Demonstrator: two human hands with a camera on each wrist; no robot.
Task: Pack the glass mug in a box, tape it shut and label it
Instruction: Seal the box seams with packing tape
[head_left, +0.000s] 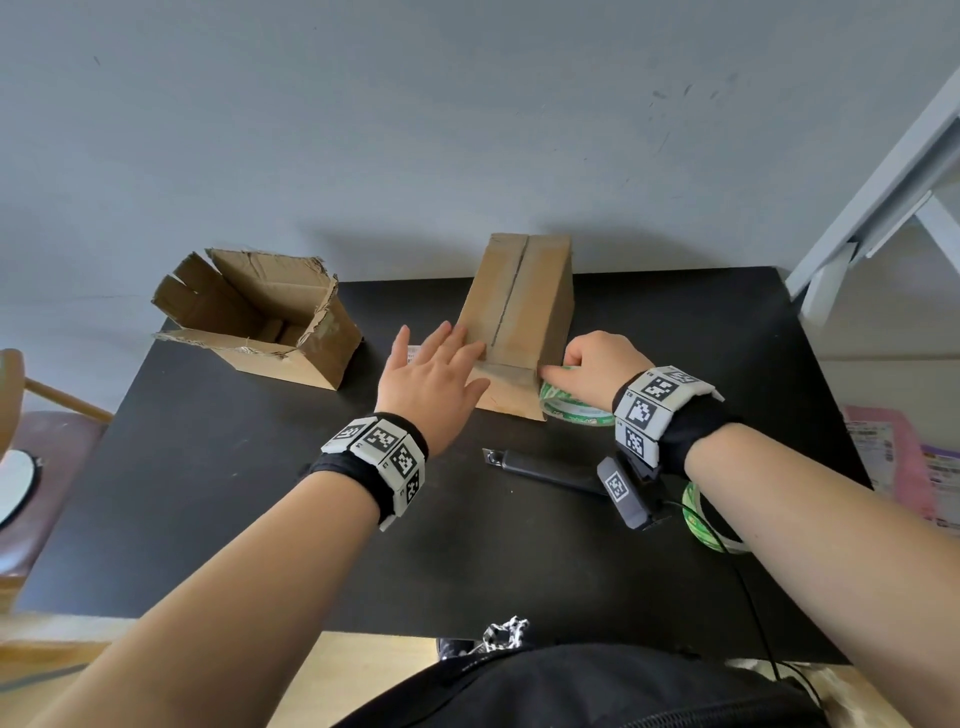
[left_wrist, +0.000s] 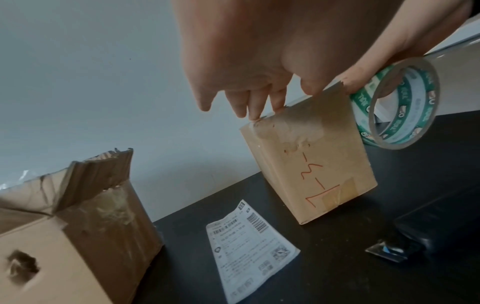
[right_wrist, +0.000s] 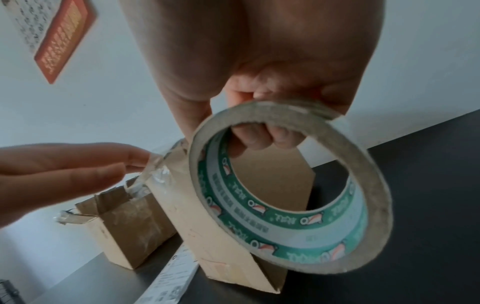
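A closed cardboard box (head_left: 519, 301) stands on the black table (head_left: 234, 519), and the mug is not in sight. My left hand (head_left: 441, 358) lies with straight fingers on the box's near top edge, pressing clear tape (right_wrist: 153, 170) down at the corner. My right hand (head_left: 587, 369) grips a green-printed tape roll (head_left: 566, 408) at the box's near right corner, fingers hooked through its core (right_wrist: 262, 135). Red handwriting marks the box's side (left_wrist: 319, 168). A white shipping label (left_wrist: 252, 251) lies flat on the table left of the box.
A torn, open cardboard box (head_left: 260, 317) sits at the table's far left. A black box cutter (head_left: 540, 465) lies near my right wrist, with a second tape roll (head_left: 706, 519) beside my right forearm. At the left there is a chair (head_left: 31, 467), at the right pink packets (head_left: 893, 457).
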